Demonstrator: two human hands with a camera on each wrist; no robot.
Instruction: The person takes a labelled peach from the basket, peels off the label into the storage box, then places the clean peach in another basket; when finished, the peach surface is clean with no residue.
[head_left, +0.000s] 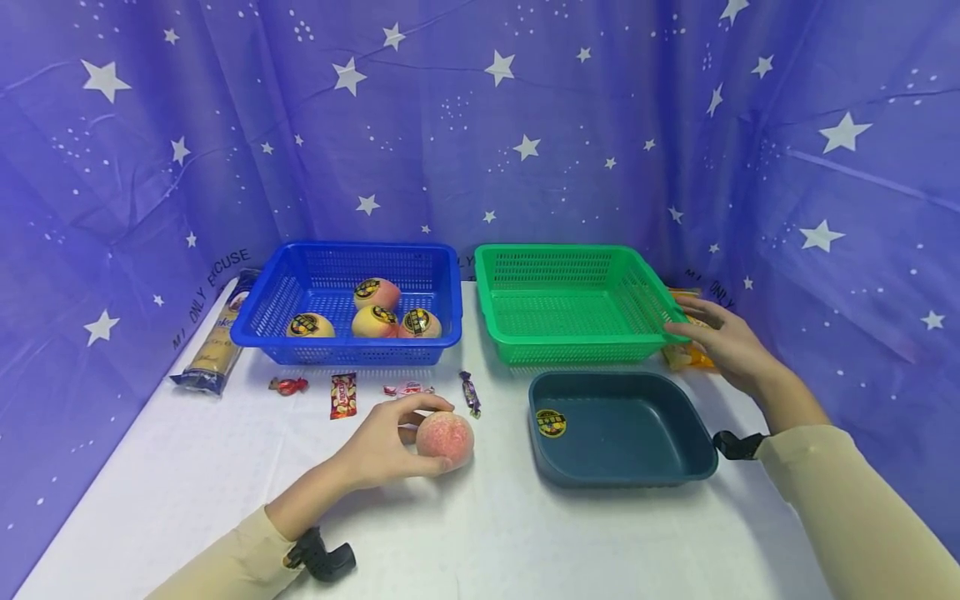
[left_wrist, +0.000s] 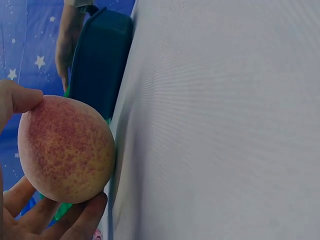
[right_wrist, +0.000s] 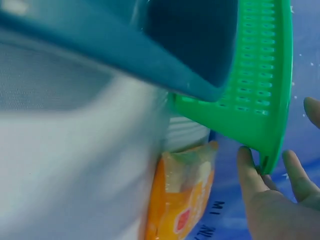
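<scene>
My left hand (head_left: 386, 442) grips a pink peach (head_left: 447, 442) low over the white table, in front of the row of sweets. In the left wrist view the thumb lies on one side of the peach (left_wrist: 67, 150) and the fingers on the other. My right hand (head_left: 723, 342) is at the right side of the green basket (head_left: 570, 340). The right wrist view has its fingertips against the basket's corner (right_wrist: 265, 145), with the thumb apart from the rim. A blue basket (head_left: 345, 343) at the back left holds several peaches with black and gold stickers.
A dark teal basin (head_left: 622, 479) with a sticker inside stands before the green basket. Sweets, including a red packet (head_left: 343, 396) and a purple one (head_left: 470, 394), lie before the blue basket. A long pack (head_left: 217, 342) lies far left; an orange bag (right_wrist: 182, 200) lies right of the green basket.
</scene>
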